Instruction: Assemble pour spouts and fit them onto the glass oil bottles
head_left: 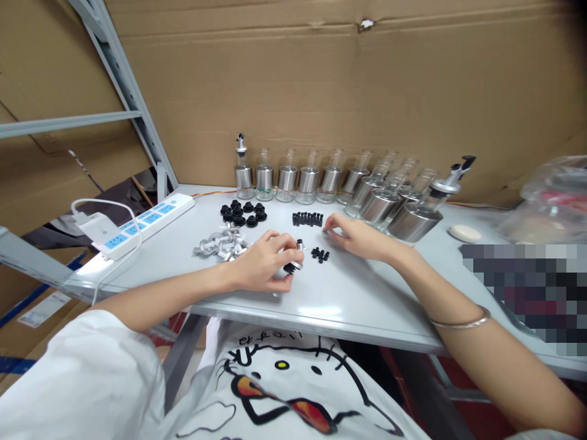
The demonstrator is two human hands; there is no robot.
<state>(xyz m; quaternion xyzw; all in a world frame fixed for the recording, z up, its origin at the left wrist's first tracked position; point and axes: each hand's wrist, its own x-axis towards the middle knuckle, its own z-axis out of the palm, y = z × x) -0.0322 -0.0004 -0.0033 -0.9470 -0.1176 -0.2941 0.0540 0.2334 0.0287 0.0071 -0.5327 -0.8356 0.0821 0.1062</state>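
Pourer (299, 265) in left fingers (288, 256), near table edge (321, 326)

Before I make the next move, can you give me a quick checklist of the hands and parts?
1. Left hand holding the silver-and-black piece: ok.
2. Right hand free of parts: cannot tell; its fingers are beside the row of black pieces.
3. Small black pieces grouped between the hands: ok.
4. Silver parts laid out singly: not ok; they are heaped together.
5. Bottles standing behind the loose parts: ok.
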